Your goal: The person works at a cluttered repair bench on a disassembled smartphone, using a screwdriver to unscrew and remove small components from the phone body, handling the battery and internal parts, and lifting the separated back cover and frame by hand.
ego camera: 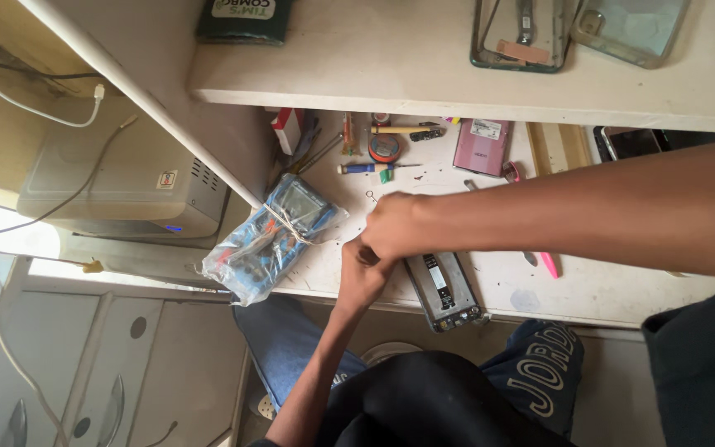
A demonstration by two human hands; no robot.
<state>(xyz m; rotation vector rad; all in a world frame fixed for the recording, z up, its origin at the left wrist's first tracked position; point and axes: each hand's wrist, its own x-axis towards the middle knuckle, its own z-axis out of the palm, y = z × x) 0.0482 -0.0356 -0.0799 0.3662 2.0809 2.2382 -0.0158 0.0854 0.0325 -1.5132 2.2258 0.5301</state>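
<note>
Phone frame (443, 291) lies open on the desk (597, 285); both hands, left (360, 266) and right (395, 223), curl shut together beside it, hold unclear.

On the white workbench (589, 290) lie an opened phone frame (444, 291), a multimeter in a plastic bag (279, 236), a pink phone (483, 146), a blue-handled screwdriver (370, 168) and a tape roll (386, 148).

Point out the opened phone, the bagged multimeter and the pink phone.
opened phone (444, 291), head view, middle of its exposed inside
bagged multimeter (279, 232), head view, its blue body
pink phone (482, 147), head view, its back
</note>
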